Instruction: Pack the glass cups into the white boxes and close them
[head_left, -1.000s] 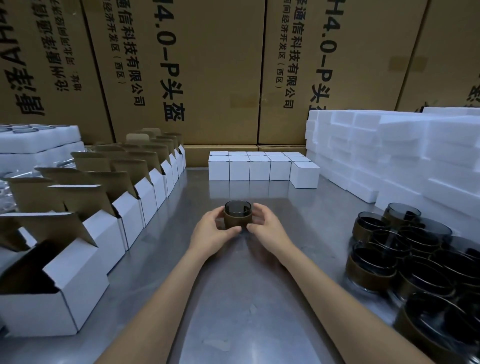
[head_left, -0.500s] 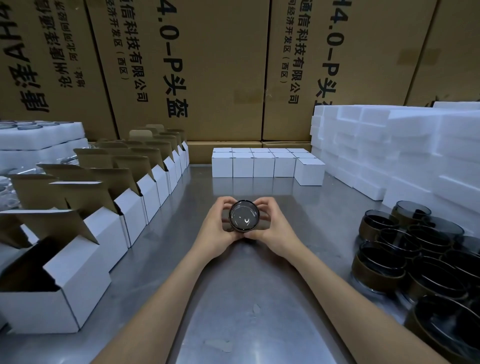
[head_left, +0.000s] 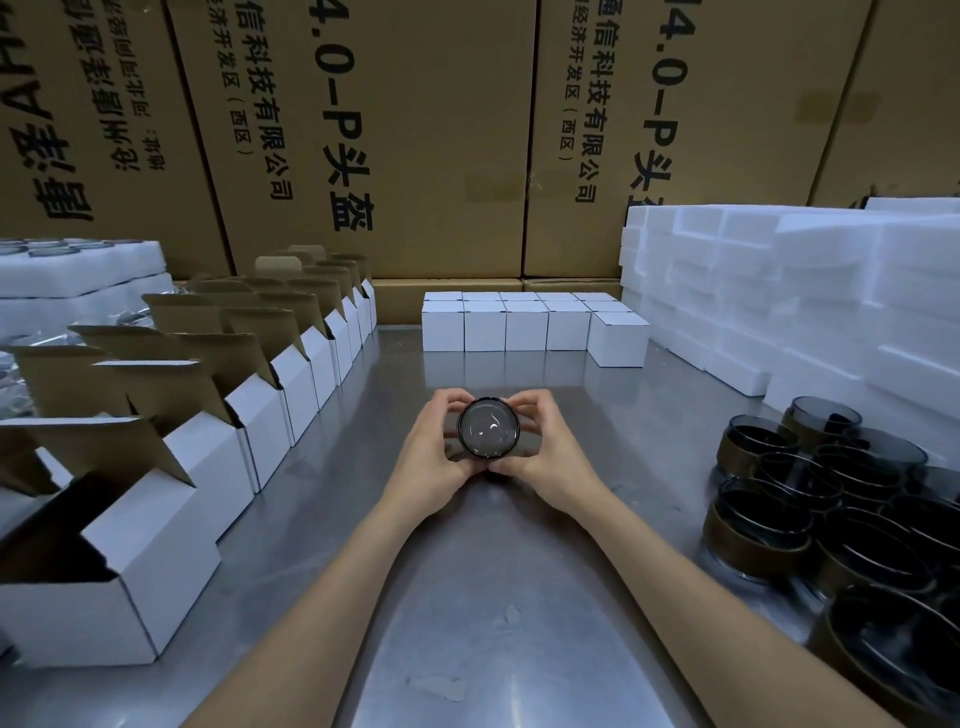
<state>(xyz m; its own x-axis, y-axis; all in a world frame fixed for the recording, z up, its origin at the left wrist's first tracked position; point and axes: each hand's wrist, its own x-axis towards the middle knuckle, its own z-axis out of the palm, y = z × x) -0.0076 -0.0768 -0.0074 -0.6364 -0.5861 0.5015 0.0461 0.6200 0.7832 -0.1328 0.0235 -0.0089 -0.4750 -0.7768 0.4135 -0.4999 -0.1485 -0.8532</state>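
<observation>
Down the left of the frame we see open white boxes in a row. At centre, our left hand and right hand curl their fingers around a tipped glass cup above the tabletop. More glass cups crowd the lower right.

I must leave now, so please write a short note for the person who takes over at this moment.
Both hands, left and right, hold one cup tipped on its side, above the table.
Open boxes stand in a row on the left; unpacked cups are grouped on the right.
Closed boxes stand at the back.
Left: box this cup, close it, then pack the rest.
</observation>
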